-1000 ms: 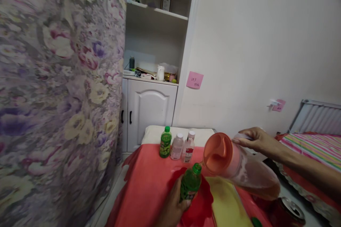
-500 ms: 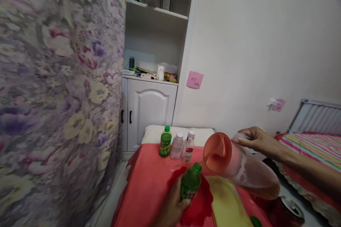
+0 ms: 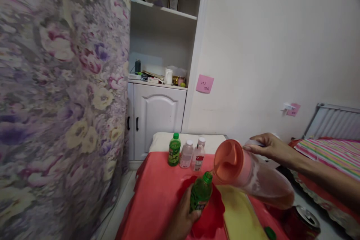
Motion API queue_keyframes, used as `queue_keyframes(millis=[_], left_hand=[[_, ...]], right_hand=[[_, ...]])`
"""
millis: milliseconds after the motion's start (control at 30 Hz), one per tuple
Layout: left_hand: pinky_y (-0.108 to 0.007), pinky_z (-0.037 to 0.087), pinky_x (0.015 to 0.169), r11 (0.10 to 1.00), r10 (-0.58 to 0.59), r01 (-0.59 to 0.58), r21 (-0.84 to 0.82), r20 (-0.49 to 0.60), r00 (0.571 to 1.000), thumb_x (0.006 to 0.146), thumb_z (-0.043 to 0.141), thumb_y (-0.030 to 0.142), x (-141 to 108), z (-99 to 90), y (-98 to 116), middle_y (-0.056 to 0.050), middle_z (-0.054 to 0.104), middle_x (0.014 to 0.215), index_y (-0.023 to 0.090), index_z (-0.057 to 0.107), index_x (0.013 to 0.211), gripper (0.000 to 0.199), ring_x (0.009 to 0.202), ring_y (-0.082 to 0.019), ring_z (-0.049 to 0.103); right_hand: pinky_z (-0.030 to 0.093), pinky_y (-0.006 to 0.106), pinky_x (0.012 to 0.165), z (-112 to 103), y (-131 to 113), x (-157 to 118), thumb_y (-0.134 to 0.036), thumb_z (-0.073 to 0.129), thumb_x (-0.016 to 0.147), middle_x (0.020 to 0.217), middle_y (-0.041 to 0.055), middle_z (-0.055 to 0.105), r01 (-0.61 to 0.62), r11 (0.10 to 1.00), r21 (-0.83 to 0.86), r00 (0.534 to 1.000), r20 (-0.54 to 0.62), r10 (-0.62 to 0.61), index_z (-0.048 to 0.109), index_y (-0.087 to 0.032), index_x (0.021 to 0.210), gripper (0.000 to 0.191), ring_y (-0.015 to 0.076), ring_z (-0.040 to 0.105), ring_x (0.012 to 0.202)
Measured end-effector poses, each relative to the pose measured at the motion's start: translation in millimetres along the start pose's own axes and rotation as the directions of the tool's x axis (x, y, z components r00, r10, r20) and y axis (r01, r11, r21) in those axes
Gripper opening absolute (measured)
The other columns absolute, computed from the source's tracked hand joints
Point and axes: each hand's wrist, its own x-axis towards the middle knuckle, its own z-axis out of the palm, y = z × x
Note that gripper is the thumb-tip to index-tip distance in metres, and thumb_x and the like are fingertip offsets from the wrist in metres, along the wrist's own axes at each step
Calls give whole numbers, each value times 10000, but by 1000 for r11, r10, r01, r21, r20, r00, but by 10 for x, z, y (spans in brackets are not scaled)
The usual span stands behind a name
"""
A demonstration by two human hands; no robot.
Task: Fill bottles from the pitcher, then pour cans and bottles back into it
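So: pale wall (image 3: 270, 45) behind everything, floral curtain (image 3: 64, 101) down the left side. White cabinet (image 3: 160, 120) next, lower door shut, odds and ends on its shelves. Bench (image 3: 157, 183) in front, red cloth over most of it, off-white cover at the far end. Bed (image 3: 332, 146) with striped cover at far right.

Pitcher (image 3: 267, 180): clear body, orange top, brownish liquid inside, tipped well over with its mouth facing left. Right hand (image 3: 268, 146) is gripping its handle, pitcher off the bench. Yellow board (image 3: 239, 213) lies under it, red scalloped dish (image 3: 216, 213) just left of that. Dark red can (image 3: 303, 223), top opened, at lower right.

Left hand (image 3: 185, 213) is wrapped around an uncapped green bottle (image 3: 201, 195), near upright over the dish; can't tell if its base touches. Bottle neck is just beside the pitcher's lip, faint stream between. Behind, in a row, standing: capped green bottle (image 3: 174, 150), taller clear bottle (image 3: 198, 157) at the right end, shorter clear bottle (image 3: 186, 155) between. Pink note (image 3: 204, 84) on the wall. Smallest: green cap (image 3: 270, 232) near the can.
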Motion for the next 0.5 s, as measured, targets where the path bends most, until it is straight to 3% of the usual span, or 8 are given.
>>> queue_keyframes(millis=[333, 500], left_hand=[[-501, 169, 1205, 999, -51, 50, -14, -34, 998, 722, 594, 185, -2, -2, -44, -106, 390, 1559, 234, 326, 1485, 810, 1458, -334, 280], [-525, 178, 1200, 1000, -20, 20, -18, -19, 1000, 734, 601, 200, 6, -8, -112, -102, 398, 1555, 246, 319, 1491, 809, 1454, -339, 288]], right_hand=[[187, 259, 505, -22, 73, 36, -627, 593, 814, 604, -52, 294, 8, 1000, -4, 1000, 13, -8, 472, -188, 620, 495, 91, 255, 557], [194, 256, 500, -41, 151, 66, -605, 625, 799, 610, -49, 312, 12, 1000, 0, 1000, 15, -12, 490, -185, 624, 475, 93, 267, 566]])
